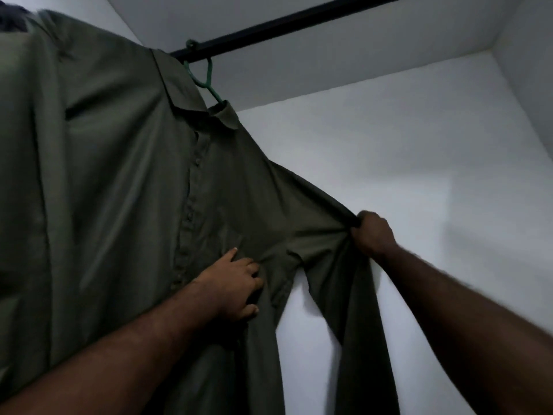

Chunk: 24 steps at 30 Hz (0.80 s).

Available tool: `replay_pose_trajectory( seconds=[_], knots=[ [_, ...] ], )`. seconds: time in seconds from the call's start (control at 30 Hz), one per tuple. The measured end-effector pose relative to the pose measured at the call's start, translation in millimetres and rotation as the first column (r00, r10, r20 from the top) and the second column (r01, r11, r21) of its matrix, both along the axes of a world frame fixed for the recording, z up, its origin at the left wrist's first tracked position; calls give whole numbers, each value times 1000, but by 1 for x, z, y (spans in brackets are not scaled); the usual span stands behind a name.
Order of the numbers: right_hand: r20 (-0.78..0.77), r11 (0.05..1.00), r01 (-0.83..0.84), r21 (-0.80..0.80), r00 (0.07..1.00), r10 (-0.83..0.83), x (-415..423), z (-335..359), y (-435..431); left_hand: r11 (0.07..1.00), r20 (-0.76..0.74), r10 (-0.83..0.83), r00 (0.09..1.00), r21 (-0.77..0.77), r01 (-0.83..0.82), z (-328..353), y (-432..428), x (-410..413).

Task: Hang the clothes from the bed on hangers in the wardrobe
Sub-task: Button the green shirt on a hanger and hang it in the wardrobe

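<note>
An olive shirt (125, 181) hangs on a green hanger (206, 82) from the wardrobe rail (299, 23). The left hand (233, 286) gathers its front; the right hand (372, 232) pinches the sleeve. Tugging sideways could unhook the hanger.

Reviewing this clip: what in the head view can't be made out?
- Hanger: only its green hook shows; the shirt hides its shoulders.
- Shirt hem: cut off by the bottom edge.
- Rail: both ends unseen, one behind the shirt, one past the top edge.
- Dark item at top left: blurred and cropped, unidentifiable.
- Right hand: fingertips buried in sleeve fabric.
- Left hand: fingers partly tucked in cloth.
- Bed: out of frame.
</note>
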State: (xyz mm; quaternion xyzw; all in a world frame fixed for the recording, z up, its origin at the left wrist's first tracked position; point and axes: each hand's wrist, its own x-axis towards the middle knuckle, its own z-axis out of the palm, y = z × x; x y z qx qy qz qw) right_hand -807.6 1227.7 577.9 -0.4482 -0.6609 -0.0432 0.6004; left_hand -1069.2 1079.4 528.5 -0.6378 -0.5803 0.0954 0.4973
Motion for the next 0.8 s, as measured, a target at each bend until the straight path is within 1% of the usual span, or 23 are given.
replay_pose_trajectory(
  seconds=[0.07,0.17,0.23,0.27,0.3,0.33,0.37,0.4,0.43,0.47,0.5,0.53,0.57,0.6,0.63,0.67,0.7,0.73,0.8],
  knots=[
    [-53,997,-62,38,997,64,0,4,-7,999,119,-35,992,0,35,2,1,2],
    [-116,992,-81,92,989,92,0,7,-23,977,275,-211,938,75,198,8,2,12],
    [-139,987,-96,129,984,114,2,11,-36,937,400,-348,848,127,325,12,2,20],
    [-136,981,-131,145,979,151,2,13,-44,906,480,-418,771,163,390,15,2,23],
    [-119,972,-177,157,973,197,2,15,-55,866,565,-488,666,218,450,18,0,28],
    [-82,961,-223,166,968,239,0,16,-67,825,657,-538,528,281,491,22,-2,35],
    [-22,949,-262,177,963,270,-3,16,-81,788,753,-553,357,334,518,27,-9,45],
    [56,938,-290,189,957,284,-8,14,-96,753,835,-528,153,378,539,32,-16,56],
    [133,929,-311,199,948,289,-14,11,-110,731,884,-466,-40,411,544,35,-24,67],
    [195,921,-330,207,937,291,-21,7,-123,721,901,-394,-184,427,547,39,-31,76],
    [237,911,-354,213,923,303,-29,3,-135,715,901,-332,-278,433,549,43,-39,83],
    [266,894,-401,199,900,345,-37,-3,-144,714,897,-289,-336,435,548,44,-43,85],
    [291,861,-483,159,856,427,-43,-9,-152,709,890,-274,-366,444,548,45,-48,86],
    [296,804,-588,89,786,542,-47,-19,-159,708,879,-288,-381,463,533,43,-50,83],
    [274,725,-688,13,700,659,-50,-28,-164,711,856,-332,-397,503,491,42,-52,78],
    [226,640,-767,-46,616,755,-50,-38,-167,716,822,-385,-420,553,426,42,-54,72],
    [152,571,-818,-64,558,816,-50,-51,-166,730,789,-439,-431,592,340,40,-56,64],
    [69,547,-837,-31,544,836,-49,-63,-162,739,761,-486,-429,620,264,41,-59,55],
    [-176,568,-822,50,552,815,-53,-98,-143,758,746,-534,-398,631,164,41,-72,39]
  ],
)
